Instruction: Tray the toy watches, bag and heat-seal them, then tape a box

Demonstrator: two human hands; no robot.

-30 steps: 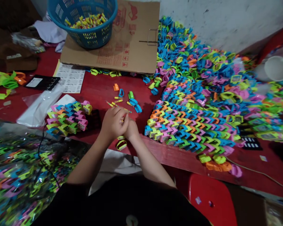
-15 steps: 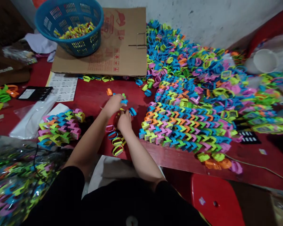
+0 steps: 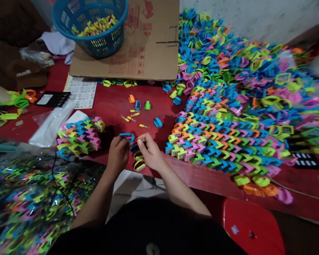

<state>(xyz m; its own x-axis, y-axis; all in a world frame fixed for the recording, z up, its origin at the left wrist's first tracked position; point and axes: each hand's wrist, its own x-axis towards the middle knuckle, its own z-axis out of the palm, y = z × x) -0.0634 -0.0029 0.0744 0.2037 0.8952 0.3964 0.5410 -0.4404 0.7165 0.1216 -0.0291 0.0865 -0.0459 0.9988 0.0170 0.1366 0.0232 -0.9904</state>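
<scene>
Head view, looking down at a red table (image 3: 110, 102):
- left hand (image 3: 118, 154): fingers curled and nearly closed, pinching a blue plastic loop (image 3: 127, 135) just above the table
- right hand (image 3: 150, 151): fingertips pressed together beside the loop's end; cannot tell whether they hold anything
- blue plastic basket (image 3: 90, 28): on flattened cardboard (image 3: 151, 53), holding yellow-and-red pieces (image 3: 97, 26)
- clear plastic bag (image 3: 23, 156): packed with multicoloured links (image 3: 34, 209)
</scene>
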